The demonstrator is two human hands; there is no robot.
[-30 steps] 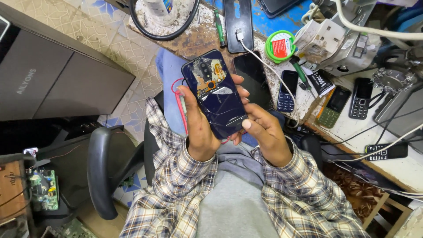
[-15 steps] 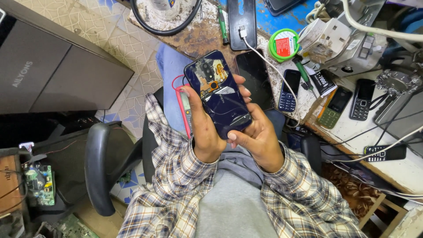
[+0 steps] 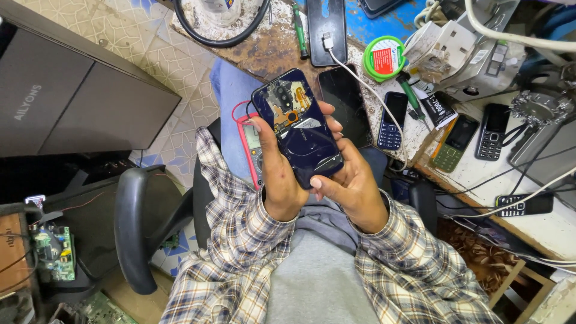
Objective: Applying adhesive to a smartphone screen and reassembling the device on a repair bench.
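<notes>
I've got the dark blue smartphone (image 3: 298,127) up in front of my chest, back side facing me, with the cover partly off near the top so the camera area and some brown inner parts show. My left hand (image 3: 279,177) wraps its left edge, thumb lying along the side; my right hand (image 3: 350,186) cups the lower right corner, thumb pressing the glossy back near the bottom. Both hands are closed on it. It looks light, stiff and slick, and I judge it fragile where it's opened, so the edges are the safe hold, not the exposed top. Just behind it on my lap sits a red multimeter (image 3: 251,141). Beyond, on the cluttered worktop (image 3: 276,51), lie another black phone (image 3: 346,105), a small keypad phone (image 3: 393,120) and a green tape roll (image 3: 384,58).
</notes>
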